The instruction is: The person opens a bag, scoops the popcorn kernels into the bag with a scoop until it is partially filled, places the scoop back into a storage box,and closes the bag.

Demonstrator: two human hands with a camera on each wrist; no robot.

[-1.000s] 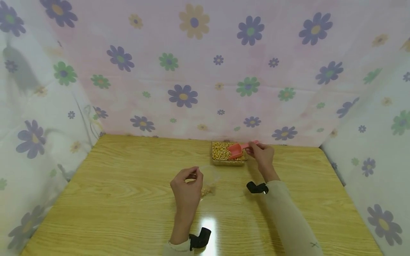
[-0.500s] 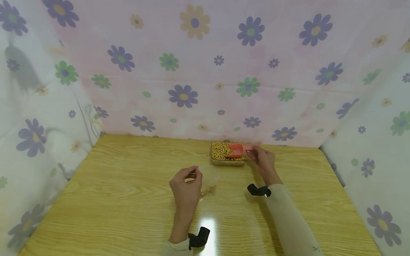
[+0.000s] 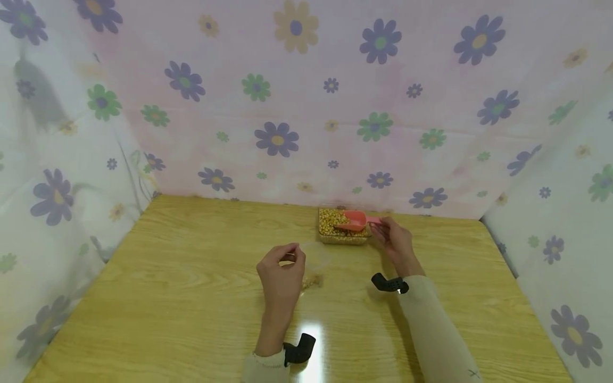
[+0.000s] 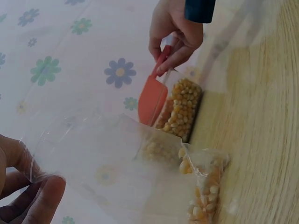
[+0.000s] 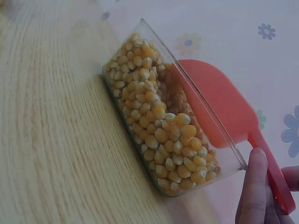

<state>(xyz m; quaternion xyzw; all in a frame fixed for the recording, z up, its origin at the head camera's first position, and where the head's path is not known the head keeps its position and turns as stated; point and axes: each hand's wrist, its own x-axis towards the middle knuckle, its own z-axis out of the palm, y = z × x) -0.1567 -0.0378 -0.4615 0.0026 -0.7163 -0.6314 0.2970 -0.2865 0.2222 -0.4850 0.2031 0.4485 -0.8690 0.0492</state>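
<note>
The left hand [image 3: 281, 271] pinches the edge of the bag [image 4: 117, 149] between thumb and fingers; the right hand [image 3: 396, 242] grips the handle of the scoop [image 3: 355, 219]. In the head view, taking the left hand as clock centre, the bag hangs at three o'clock and the box [image 3: 342, 240] lies at two. The scoop's mouth dips into the corn [image 5: 140, 112], its handle pointing to three o'clock.

A tilted or overfilled scoop could spill kernels on the table [image 3: 191, 298]. Pressing its back on the box's rim might tip or slide the box. The bag's film looks limp, so a one-handed pinch could let its mouth fold shut and make kernels miss.

Counted: two hands, one scoop, one box, one bag; the kernels are too many to count.
</note>
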